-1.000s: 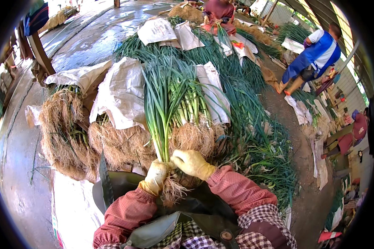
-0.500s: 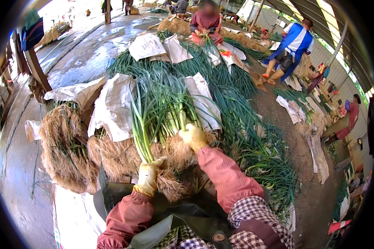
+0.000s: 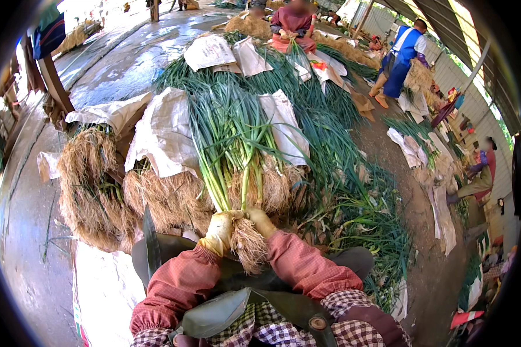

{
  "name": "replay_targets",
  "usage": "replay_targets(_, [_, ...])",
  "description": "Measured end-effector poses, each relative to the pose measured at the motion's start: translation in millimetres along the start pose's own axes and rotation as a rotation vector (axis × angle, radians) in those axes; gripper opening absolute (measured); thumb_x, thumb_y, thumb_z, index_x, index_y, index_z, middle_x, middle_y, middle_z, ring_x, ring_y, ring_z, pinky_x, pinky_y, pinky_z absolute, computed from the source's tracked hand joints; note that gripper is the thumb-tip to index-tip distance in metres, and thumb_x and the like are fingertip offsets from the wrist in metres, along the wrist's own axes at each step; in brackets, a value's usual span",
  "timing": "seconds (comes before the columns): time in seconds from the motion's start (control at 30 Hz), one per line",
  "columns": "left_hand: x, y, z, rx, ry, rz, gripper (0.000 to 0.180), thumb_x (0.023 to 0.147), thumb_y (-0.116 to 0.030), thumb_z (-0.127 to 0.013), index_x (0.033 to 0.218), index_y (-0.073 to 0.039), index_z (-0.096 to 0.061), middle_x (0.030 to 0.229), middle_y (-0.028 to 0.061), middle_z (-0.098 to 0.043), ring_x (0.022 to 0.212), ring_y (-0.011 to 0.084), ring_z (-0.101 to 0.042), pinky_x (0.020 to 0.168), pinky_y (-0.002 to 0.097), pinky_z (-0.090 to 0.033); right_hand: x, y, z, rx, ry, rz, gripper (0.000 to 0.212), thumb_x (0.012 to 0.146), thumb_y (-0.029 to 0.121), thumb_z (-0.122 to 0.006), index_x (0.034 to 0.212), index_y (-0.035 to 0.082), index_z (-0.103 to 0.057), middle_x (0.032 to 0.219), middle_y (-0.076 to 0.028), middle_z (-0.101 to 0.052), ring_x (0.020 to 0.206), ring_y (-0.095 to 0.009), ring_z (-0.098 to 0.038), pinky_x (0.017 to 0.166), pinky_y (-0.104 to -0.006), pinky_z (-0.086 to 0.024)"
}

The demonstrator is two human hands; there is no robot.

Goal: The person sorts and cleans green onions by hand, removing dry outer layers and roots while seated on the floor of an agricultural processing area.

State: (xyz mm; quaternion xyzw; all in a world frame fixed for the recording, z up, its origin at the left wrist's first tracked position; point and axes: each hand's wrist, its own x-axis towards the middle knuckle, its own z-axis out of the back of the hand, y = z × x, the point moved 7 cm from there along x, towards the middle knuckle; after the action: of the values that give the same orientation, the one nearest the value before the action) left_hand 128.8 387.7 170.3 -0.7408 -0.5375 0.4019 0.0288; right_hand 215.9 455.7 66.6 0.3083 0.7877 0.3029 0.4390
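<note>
In yellow gloves, my left hand (image 3: 217, 232) is closed around the lower stems of a bunch of green onions (image 3: 214, 182), whose leaves point away from me. Pale roots (image 3: 248, 246) hang down between my hands. Close beside it on the right, my right hand (image 3: 261, 222) is closed on the base of another green onion stalk (image 3: 245, 185); its fingers are partly hidden. Just beyond my hands lies a pile of green onions with tan roots (image 3: 275, 188) facing me.
White sacks (image 3: 167, 136) partly cover the pile. Root bundles (image 3: 90, 179) lie at the left and loose green leaves (image 3: 364, 214) at the right. A white sheet (image 3: 107, 289) is at lower left. One person (image 3: 292, 23) sits beyond; another in blue (image 3: 405, 52) stands at far right.
My right hand has drawn a stalk from the pile toward me, up to the bunch in my left hand. My left hand has shifted slightly right. The person in blue has straightened up, holding a root bundle.
</note>
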Motion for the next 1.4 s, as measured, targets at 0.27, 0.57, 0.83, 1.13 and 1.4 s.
replay_targets(0.27, [-10.2,-11.7,15.8,-0.028,-0.033,-0.073,0.009,0.08,-0.002,-0.052,0.088,0.001,-0.055,0.07,0.013,-0.06,0.057,0.0253,-0.06,0.05,0.0349,-0.052,-68.2,8.5,21.9,-1.275,0.113,0.076,0.054,0.086,0.042,-0.051,0.121,0.002,-0.046,0.109,-0.013,-0.058,0.072,-0.014,-0.061,0.061,-0.0287,-0.051])
replay_targets(0.57, [-5.9,-12.5,9.3,-0.029,0.095,-0.105,0.022,0.088,-0.017,-0.047,0.091,0.003,-0.055,0.069,0.0159,-0.061,0.055,0.0283,-0.061,0.048,0.0367,-0.053,-66.2,68.4,-75.4,-0.457,0.495,0.071,0.022,0.09,0.013,-0.051,0.109,0.003,-0.052,0.089,0.0,-0.056,0.079,-0.014,-0.053,0.07,-0.0269,-0.045])
replay_targets(0.83, [6.2,-6.2,42.8,0.342,-0.208,-0.22,0.024,0.085,-0.021,-0.059,0.091,0.002,-0.06,0.073,0.0053,-0.06,0.059,0.0133,-0.052,0.052,0.0262,-0.042,-118.8,68.2,-100.3,-1.426,0.167,0.852,0.017,0.08,0.017,-0.059,0.085,0.001,-0.057,0.075,-0.019,-0.057,0.071,-0.036,-0.057,0.061,-0.0387,-0.046])
replay_targets(1.13, [-47.2,-9.2,-36.6,0.357,0.317,-0.02,0.02,0.083,-0.012,-0.059,0.099,-0.001,-0.059,0.072,-0.001,-0.055,0.059,0.0076,-0.049,0.051,0.0212,-0.039,-35.9,167.3,-84.5,-0.799,-0.067,1.002,0.024,0.092,0.019,-0.043,0.102,0.001,-0.056,0.093,-0.013,-0.062,0.081,-0.021,-0.058,0.074,-0.0313,-0.046])
replay_targets(1.4, [-47.5,-28.8,-23.6,0.206,0.365,-0.158,0.017,0.078,0.001,-0.056,0.095,0.0,-0.054,0.086,0.0096,-0.059,0.068,0.0152,-0.056,0.058,0.0246,-0.048,-4.7,378.5,-2.9,-0.682,-0.546,1.129,0.023,0.089,0.021,-0.05,0.104,0.005,-0.056,0.083,-0.002,-0.059,0.067,-0.012,-0.052,0.059,-0.0259,-0.043])
